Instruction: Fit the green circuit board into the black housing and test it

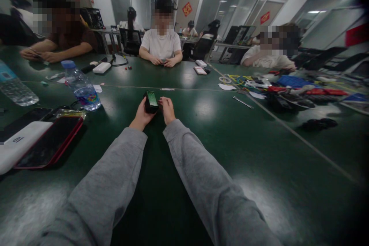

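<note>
Holding black box (151,102) — left hand (142,116) | white device (31,137) — digits 0, 1

A blue-capped bottle (82,86) stands near a red-edged phone (53,142).

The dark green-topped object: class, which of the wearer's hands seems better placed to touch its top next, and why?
Probably the right hand: it is close beside the dark object, fingers curled, with nothing visibly held. The left hand is occupied gripping that object.
</note>
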Motion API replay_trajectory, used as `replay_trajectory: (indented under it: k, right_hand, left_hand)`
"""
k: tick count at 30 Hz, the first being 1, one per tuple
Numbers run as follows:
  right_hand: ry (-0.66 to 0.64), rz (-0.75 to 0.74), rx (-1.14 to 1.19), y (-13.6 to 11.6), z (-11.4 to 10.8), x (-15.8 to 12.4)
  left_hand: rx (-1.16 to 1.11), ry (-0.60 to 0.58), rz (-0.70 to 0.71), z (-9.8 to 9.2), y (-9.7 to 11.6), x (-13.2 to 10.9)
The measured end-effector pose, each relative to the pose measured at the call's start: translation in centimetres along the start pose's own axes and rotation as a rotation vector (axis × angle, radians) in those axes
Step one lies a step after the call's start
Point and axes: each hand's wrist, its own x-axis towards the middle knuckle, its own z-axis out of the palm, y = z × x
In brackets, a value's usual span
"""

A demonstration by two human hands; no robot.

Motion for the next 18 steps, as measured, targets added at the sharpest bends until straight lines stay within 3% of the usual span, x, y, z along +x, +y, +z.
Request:
replay_trajectory:
  k: [2,5,18]
  right_hand:
    - [-0.007,0.166,0.089,0.2,-0.5,0.2]
    - [-0.065,0.282,0.176,-0.1,-1.4,0.3]
    - [-0.201,0.361,0.291,-1.4,-2.4,-0.1]
  left_hand:
    - [-0.067,-0.015,-0.021,-0.2,0.2,-0.1]
    - [-0.103,-0.022,-0.034,-0.1,0.3,-0.5]
    - [-0.059,0.052,-0.003,0.4,0.0,-0.6]
